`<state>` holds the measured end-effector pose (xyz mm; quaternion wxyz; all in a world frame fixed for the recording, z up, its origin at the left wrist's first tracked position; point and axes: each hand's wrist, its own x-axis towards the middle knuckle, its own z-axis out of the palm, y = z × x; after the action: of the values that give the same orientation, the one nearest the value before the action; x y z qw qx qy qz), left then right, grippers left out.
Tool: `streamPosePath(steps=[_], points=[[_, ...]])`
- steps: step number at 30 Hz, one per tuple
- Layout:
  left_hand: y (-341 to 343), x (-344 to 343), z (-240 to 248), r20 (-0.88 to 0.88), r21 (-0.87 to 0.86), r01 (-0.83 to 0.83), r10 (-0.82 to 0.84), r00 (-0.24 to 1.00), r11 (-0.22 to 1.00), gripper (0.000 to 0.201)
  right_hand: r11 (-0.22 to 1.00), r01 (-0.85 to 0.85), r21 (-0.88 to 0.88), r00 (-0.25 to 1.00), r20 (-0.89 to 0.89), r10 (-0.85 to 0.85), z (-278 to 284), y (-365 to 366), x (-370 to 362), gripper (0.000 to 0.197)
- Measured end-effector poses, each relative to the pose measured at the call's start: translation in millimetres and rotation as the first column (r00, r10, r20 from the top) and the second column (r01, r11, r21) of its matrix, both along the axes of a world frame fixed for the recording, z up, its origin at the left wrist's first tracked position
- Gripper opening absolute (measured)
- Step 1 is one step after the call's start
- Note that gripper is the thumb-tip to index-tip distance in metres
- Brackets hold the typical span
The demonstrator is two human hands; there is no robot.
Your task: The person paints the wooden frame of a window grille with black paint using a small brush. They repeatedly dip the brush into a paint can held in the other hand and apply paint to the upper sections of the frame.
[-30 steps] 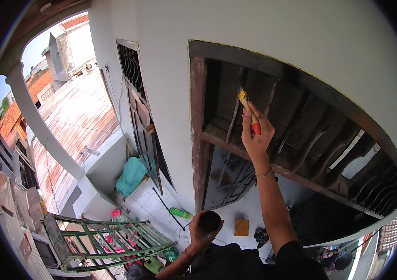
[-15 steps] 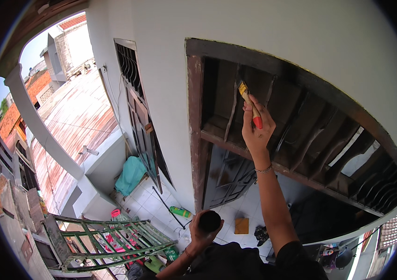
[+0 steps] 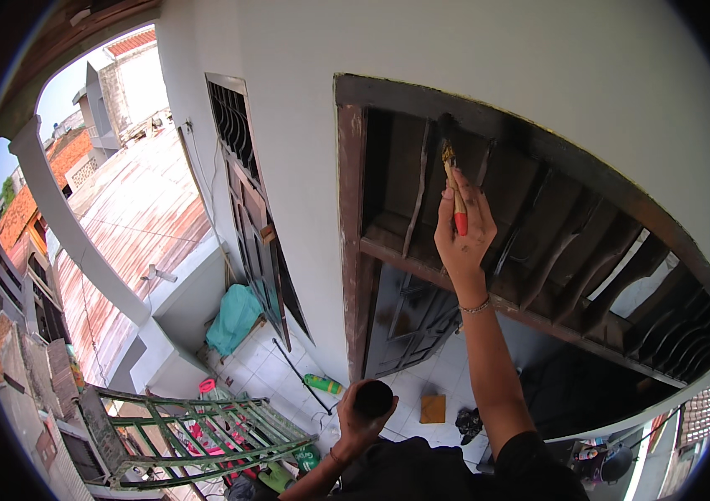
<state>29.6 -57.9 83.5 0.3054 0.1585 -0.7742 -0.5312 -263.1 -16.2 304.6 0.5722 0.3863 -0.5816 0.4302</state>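
Paintbrush (image 3: 458, 202) bristles-up at dark top beam (image 3: 505, 125)

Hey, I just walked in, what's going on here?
Someone's right hand holds a paintbrush with a red-ended handle, its dark bristles raised at the dark top beam over a doorway. Their left hand holds a round, dark container lower down. Whether the bristles touch the beam is hard to tell.

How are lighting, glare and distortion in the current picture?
Head view: glare washes out the roof at left; head view: the dark tip of the brush blends into the dark beam, while the right hand reads clearly; head view: fisheye distortion likely bows the beam, and the corners go black.
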Motion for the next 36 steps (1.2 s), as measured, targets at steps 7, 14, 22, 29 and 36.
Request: streamPosePath(steps=[7, 14, 22, 29, 36], points=[[0, 1, 1, 0.028, -0.015, 0.001, -0.001, 1.000, 1.000, 0.050, 0.983, 0.065, 0.171, 0.998, -0.025, -0.061, -8, -1, 6, 0.037], [-2, -2, 2, 0.003, 0.020, 0.022, -0.022, 1.000, 1.000, 0.051, 0.941, 0.144, 0.307, 0.989, -0.058, -0.132, -11, -14, 19, 0.039], [-1, 0, -6, -0.024, 0.056, 0.011, -0.009, 1.000, 0.998, 0.051, 0.944, 0.189, 0.269, 0.982, -0.068, -0.177, -5, -27, 22, 0.036], [-5, 2, -15, -0.025, 0.085, -0.003, 0.005, 1.000, 0.996, 0.051, 0.957, 0.203, 0.209, 0.979, -0.019, -0.204, -4, -33, 22, 0.033], [-6, 4, -10, -0.020, 0.096, -0.003, 0.005, 1.000, 0.995, 0.050, 0.957, 0.202, 0.205, 0.977, 0.024, -0.212, -1, -37, 26, 0.034]])
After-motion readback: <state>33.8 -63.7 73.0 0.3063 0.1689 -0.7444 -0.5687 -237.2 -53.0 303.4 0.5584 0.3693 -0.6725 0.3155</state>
